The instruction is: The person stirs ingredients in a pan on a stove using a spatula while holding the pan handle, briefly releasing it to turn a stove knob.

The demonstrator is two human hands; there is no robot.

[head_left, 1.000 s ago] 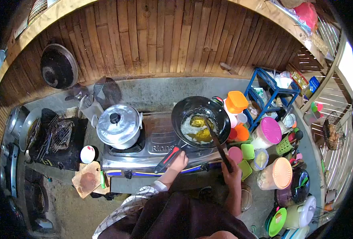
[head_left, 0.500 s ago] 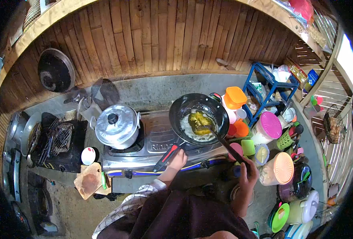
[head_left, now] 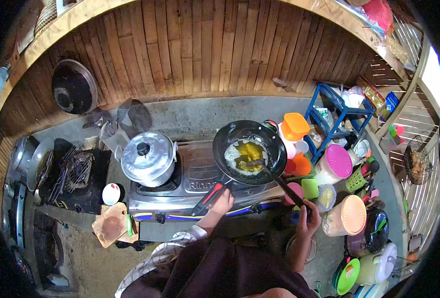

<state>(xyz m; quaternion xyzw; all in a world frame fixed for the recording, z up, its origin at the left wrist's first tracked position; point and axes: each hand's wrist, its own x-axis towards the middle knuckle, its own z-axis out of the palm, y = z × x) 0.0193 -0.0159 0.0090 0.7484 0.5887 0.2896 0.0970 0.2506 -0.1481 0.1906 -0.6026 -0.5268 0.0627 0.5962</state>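
Note:
A black wok (head_left: 228, 130) sits over the right side of the stove, with foaming oil and a yellow, egg-like food (head_left: 250, 151) inside. My left hand (head_left: 223, 201) is closed at the wok's black-and-red handle, near the pan end. In my right hand (head_left: 308, 219) is the long dark handle of a spatula (head_left: 285, 187). The spatula's blade reaches into the wok and touches the lower edge of the yellow food, partly covered by it.
A lidded aluminium pot (head_left: 148, 159) stands on the stove's (head_left: 200, 174) left side. Plastic containers crowd the right, including a jar with a peach lid (head_left: 353, 214). A cutting board (head_left: 109, 226) with a green-handled knife (head_left: 129, 225) lies at the lower left.
The spatula's blade has shifted slightly within the wok, and the yellow food looks more spread out. My left hand stays at the handle. The view has tilted a little.

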